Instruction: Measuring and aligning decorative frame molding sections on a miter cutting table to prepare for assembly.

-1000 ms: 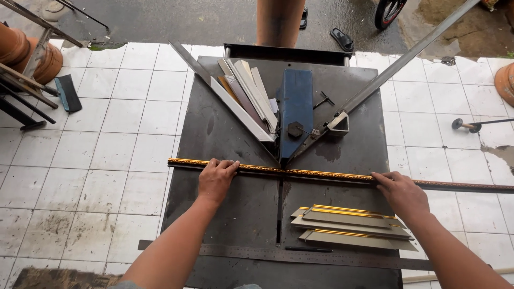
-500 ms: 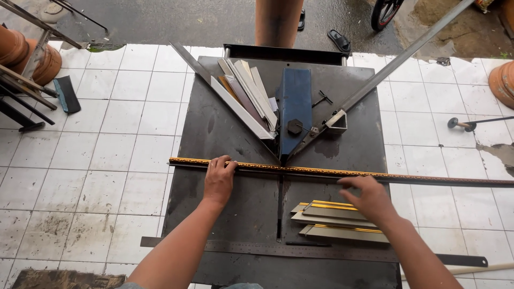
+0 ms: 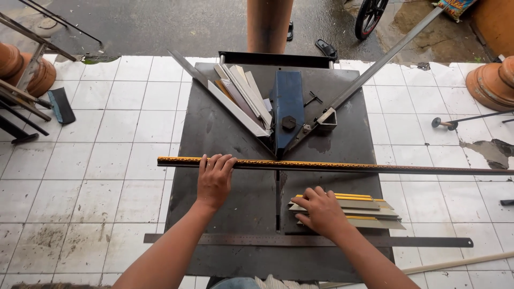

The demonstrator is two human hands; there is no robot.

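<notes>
A long dark moulding strip with a gold patterned edge [image 3: 342,166] lies across the black metal table [image 3: 225,134], running off to the right. My left hand [image 3: 214,177] rests on its left part, fingers over the strip. My right hand [image 3: 321,211] lies flat on a stack of short cut moulding pieces with yellow edges [image 3: 369,210] at the near right of the table. A blue cutter head [image 3: 288,107] sits at the point of a V-shaped fence behind the strip.
Pale offcuts [image 3: 243,99] lean in the V's left arm. A long steel ruler [image 3: 417,242] lies along the near edge. A long metal lever [image 3: 385,53] slants up right. Someone's leg [image 3: 269,24] stands behind the table. Clay pots [image 3: 490,83] sit at both sides on white tiles.
My right hand left the long strip and came down toward me onto the stack of cut pieces. The left hand stayed on the strip.
</notes>
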